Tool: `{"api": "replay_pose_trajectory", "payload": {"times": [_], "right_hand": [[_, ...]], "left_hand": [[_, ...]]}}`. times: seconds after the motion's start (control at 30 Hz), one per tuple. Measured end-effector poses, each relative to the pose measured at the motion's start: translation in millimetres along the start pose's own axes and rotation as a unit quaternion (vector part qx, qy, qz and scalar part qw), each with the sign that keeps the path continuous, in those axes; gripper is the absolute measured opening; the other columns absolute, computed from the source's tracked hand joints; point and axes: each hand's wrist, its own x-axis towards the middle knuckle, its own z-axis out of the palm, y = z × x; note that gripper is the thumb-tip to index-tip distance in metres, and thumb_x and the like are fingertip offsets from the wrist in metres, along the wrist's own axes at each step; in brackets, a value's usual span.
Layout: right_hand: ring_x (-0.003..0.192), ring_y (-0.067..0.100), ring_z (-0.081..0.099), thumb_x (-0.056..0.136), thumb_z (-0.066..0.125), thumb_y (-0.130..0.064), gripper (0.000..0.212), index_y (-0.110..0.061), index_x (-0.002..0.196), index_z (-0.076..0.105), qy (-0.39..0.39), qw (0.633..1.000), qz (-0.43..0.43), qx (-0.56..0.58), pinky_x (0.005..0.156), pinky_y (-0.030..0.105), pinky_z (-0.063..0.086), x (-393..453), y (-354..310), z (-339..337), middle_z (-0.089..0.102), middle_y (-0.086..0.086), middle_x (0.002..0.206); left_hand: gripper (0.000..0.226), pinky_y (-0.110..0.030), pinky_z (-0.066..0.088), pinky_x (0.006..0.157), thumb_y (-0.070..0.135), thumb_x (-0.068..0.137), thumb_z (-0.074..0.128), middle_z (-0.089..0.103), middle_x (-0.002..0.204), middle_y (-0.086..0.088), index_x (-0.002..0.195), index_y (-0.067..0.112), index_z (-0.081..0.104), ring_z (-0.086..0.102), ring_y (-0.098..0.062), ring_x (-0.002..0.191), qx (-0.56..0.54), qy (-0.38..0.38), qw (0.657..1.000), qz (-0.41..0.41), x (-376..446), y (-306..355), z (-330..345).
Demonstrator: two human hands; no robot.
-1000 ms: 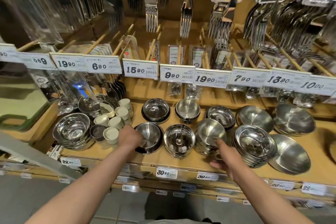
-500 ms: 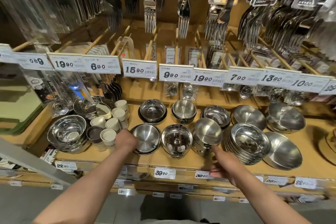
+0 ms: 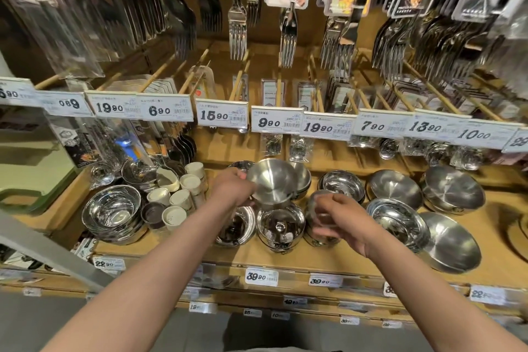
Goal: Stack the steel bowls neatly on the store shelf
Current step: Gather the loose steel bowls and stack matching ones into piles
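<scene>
My left hand (image 3: 233, 186) holds a matte steel bowl (image 3: 273, 180) by its rim, lifted and tilted above the front row. My right hand (image 3: 341, 218) grips another small steel bowl (image 3: 321, 203), blurred, over a stack at the front. Between them a shiny bowl stack (image 3: 280, 227) sits on the wooden shelf (image 3: 285, 254). A dark-lined bowl (image 3: 238, 226) lies under my left wrist. More bowls stand behind (image 3: 343, 184) and to the right (image 3: 398, 220).
A stack of larger shiny bowls (image 3: 113, 211) and several white cups (image 3: 183, 197) stand at the left. Wide shallow bowls (image 3: 453, 191) and a tilted one (image 3: 451, 240) fill the right. Hanging forks (image 3: 237, 28) and price tags (image 3: 221, 114) overhang the shelf.
Both hands have risen from the shelf's front edge. The left one picked up the matte bowl and tilted it; the right one took hold of a small bowl.
</scene>
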Motion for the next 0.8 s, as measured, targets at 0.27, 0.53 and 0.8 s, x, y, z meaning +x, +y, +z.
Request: {"api": "replay_pose_trajectory", "payload": {"times": [0.27, 0.53, 0.8], "right_hand": [[0.082, 0.031, 0.077, 0.09, 0.073, -0.005, 0.022, -0.011, 0.11, 0.069, 0.049, 0.996, -0.061, 0.047, 0.068, 0.037, 0.065, 8.2, -8.5, -28.0, 0.075, 0.015, 0.102], [0.065, 0.02, 0.071, 0.09, 0.067, -0.002, 0.018, -0.01, 0.104, 0.074, 0.128, 0.983, -0.088, -0.096, 0.068, 0.037, 0.064, 19.3, 0.1, -65.3, 0.074, 0.006, 0.077], [0.069, 0.02, 0.074, 0.084, 0.078, -0.02, 0.017, -0.02, 0.102, 0.077, 0.15, 0.944, -0.092, -0.28, 0.078, 0.041, 0.061, 31.9, 12.8, -74.3, 0.076, -0.002, 0.078]], "left_hand": [[0.024, -0.036, 0.064, 0.078, -0.001, 0.077, 0.076, 0.066, 0.098, -0.007, 0.091, 0.009, 0.06, 0.071, -0.023, 0.085, 0.023, -0.078, 0.997, 0.017, -12.1, 22.0, 67.7], [0.021, -0.04, 0.064, 0.078, -0.005, 0.085, 0.068, 0.06, 0.1, -0.006, 0.097, 0.009, 0.059, 0.069, -0.026, 0.09, 0.035, -0.115, 0.992, 0.05, -14.4, 20.8, 109.0], [0.025, -0.027, 0.06, 0.066, 0.004, 0.081, 0.078, 0.069, 0.096, -0.003, 0.097, 0.015, 0.063, 0.068, -0.015, 0.083, 0.105, -0.103, 0.989, 0.012, -9.5, 4.2, 128.8]]}}
